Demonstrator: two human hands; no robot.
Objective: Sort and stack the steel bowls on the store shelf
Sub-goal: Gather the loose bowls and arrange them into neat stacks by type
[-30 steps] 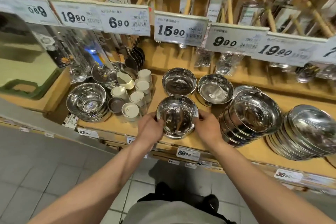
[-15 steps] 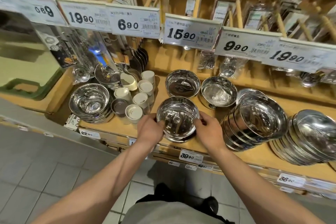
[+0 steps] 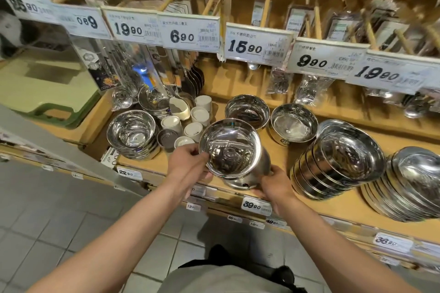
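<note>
While lifting bowl stack (image 3: 234, 153) off shelf (image 3: 281, 162) front, keep L hand (image 3: 188, 165) pinching rim at 9 o'clock, R hand (image 3: 276, 184) cupping base at 4 o'clock, w/ stack level.

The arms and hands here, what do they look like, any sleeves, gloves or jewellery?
Both forearms are bare to the bottom edge of the picture, with no sleeves in view. The left hand and right hand wear no gloves, and no watch, bracelet or ring shows.

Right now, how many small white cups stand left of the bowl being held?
5 seen: back one, next, left, middle, front behind the left hand. More may be hidden.
</note>
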